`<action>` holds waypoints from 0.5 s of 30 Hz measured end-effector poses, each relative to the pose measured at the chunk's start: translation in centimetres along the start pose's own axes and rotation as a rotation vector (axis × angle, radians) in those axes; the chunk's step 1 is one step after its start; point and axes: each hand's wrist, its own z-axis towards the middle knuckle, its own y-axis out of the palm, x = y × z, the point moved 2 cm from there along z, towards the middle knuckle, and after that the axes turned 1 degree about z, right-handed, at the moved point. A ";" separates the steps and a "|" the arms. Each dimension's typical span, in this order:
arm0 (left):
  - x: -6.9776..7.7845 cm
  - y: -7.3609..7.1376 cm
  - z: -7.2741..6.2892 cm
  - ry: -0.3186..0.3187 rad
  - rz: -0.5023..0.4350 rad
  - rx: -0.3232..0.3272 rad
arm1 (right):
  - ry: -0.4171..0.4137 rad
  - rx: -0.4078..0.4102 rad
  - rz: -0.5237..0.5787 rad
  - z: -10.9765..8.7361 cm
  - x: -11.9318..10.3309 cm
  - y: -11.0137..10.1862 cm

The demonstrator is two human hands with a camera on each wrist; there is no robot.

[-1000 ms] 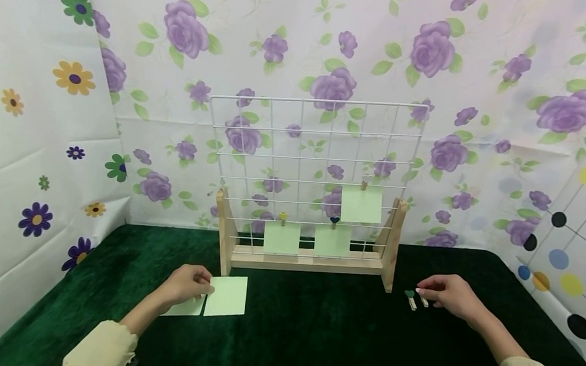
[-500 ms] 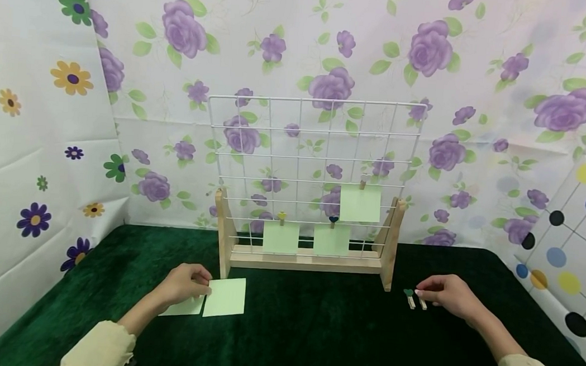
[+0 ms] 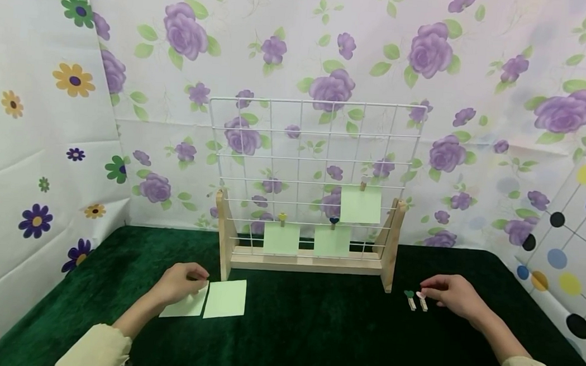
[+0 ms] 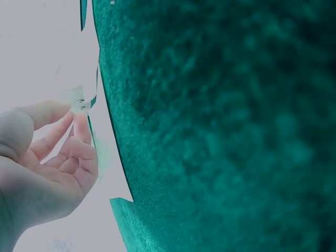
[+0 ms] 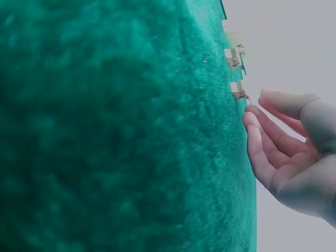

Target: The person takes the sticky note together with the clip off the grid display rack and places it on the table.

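Pale green sheet [image 3: 184,308] lay flat on the dark cloth [image 3: 288,339], between seven and eight o'clock from the middle of the grid rack [image 3: 308,264]; a second sheet [image 3: 225,299] lay just beside it, at its three o'clock. The left hand [image 3: 181,283] was over the first sheet's far part, fingers bent, thumb close to the forefinger; whether it had hold of the paper I could not tell. Toward the rack's four o'clock, a green clip [image 3: 410,300] and a pink clip [image 3: 421,300] lay side by side. The right hand [image 3: 456,296] was at the pink clip's three o'clock, loosely curved, thumb and forefinger slightly parted right by its heart-shaped top. On the rack, a yellow clip [image 3: 282,218] held paper at seven o'clock, a dark clip [image 3: 334,221] at five.
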 end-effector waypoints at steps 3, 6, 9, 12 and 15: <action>0.0 -0.2 0.0 -0.001 0.004 0.020 | 0.004 0.005 0.005 0.0 -0.1 -0.2; 0.1 -0.4 0.0 0.002 -0.014 0.032 | 0.009 0.015 0.016 0.1 -0.4 -0.4; 0.5 -0.6 -0.1 0.010 -0.040 0.040 | -0.019 0.022 0.025 0.1 -0.8 -0.5; 1.2 -0.6 -0.4 0.028 -0.073 0.049 | -0.054 0.033 0.048 0.0 -1.5 -0.6; 1.9 -0.4 -0.6 0.050 -0.100 0.053 | -0.091 0.034 0.082 0.0 -2.2 -0.5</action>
